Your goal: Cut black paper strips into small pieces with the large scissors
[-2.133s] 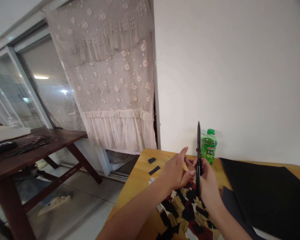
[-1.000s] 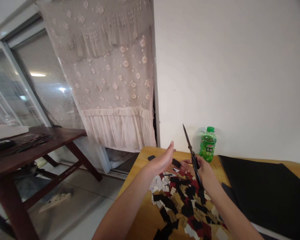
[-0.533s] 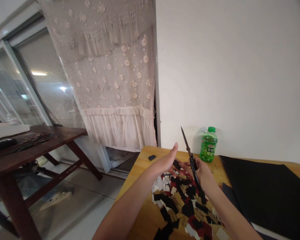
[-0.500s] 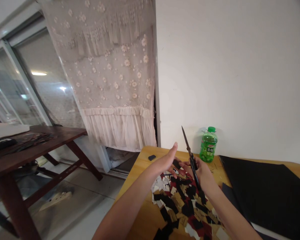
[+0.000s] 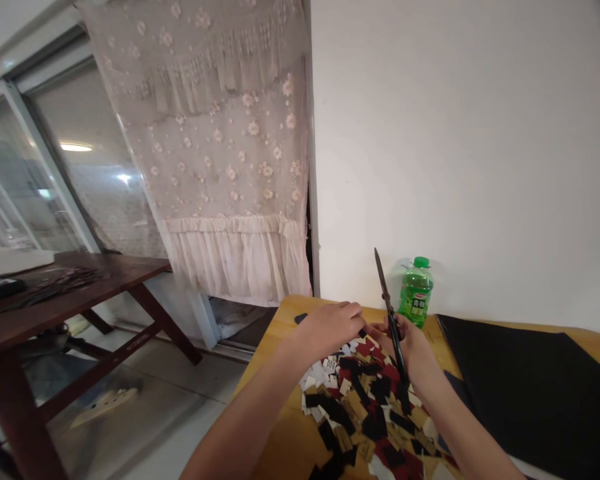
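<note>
My right hand (image 5: 411, 343) grips a pair of black-handled scissors (image 5: 391, 310), whose blades look closed and point up toward the wall. Its fingertips also reach left toward my left hand (image 5: 334, 327). The left fingers are bent and pressed together, and a small dark piece (image 5: 363, 332) shows at their tips, mostly hidden. Below both hands spreads a pile of small cut pieces (image 5: 360, 400), in black, tan, red and white. A separate black piece (image 5: 301, 319) lies left of the pile, partly behind my left wrist.
A green bottle (image 5: 416, 293) stands against the wall at the back of the wooden table (image 5: 275, 373). Large black sheets (image 5: 530, 387) cover the table's right side. To the left, a dark red table (image 5: 130, 270) stands near a lace curtain (image 5: 240, 167).
My left hand's fingers have curled in from a raised-thumb, spread pose, and the dark piece is now mostly hidden. The scissors have shifted slightly right, still in my right hand.
</note>
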{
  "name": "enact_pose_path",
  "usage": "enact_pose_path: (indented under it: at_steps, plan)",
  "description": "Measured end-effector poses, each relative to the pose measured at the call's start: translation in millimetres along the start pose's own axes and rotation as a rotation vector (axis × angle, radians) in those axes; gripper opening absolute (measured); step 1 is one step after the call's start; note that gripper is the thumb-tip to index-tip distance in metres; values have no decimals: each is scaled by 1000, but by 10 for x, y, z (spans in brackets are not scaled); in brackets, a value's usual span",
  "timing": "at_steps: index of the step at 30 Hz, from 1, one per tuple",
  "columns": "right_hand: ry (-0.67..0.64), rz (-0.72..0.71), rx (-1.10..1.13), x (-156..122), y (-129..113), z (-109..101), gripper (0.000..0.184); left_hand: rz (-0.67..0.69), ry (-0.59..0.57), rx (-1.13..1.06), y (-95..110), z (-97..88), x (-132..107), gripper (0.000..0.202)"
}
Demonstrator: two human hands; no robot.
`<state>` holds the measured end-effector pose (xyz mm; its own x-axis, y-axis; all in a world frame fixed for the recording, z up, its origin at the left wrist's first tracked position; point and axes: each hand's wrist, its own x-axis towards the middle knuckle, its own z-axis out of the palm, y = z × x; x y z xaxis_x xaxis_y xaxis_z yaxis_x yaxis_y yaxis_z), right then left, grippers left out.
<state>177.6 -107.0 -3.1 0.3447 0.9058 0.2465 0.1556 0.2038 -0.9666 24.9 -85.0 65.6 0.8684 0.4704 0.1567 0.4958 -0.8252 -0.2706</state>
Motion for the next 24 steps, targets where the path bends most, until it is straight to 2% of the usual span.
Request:
enact_pose_path:
  at_steps: [3, 5, 7, 9, 11, 12, 17, 21, 24]
  plan:
    - [11, 9, 36, -9, 2, 8, 47, -31, 8, -75, -69, 35, 1, 21]
    - [4, 22, 75, -24, -24, -20, 47, -91, 76, -169, -189, 77, -7, 24]
    - [-4, 38, 128, -41, -75, -76, 45, -246, 179, -278, -360, 154, -18, 27]
    - [26, 33, 171, -56, -145, -146, 45, -471, 236, -347, -548, 278, -31, 28]
    - [78, 6, 183, -67, -220, -213, 45, -661, 148, -378, -712, 445, -51, 28]
    - [94, -3, 191, -72, -257, -240, 45, -706, 108, -377, -776, 538, -65, 25]
    - [97, 31, 328, -95, -371, -295, 49, -823, -99, -394, -914, 945, -148, 20]
    - [89, 62, 280, -76, -329, -296, 49, -845, -220, -402, -923, 1067, -173, 31]
    - [106, 36, 198, -59, -294, -295, 46, -858, -201, -392, -909, 1050, -172, 27]
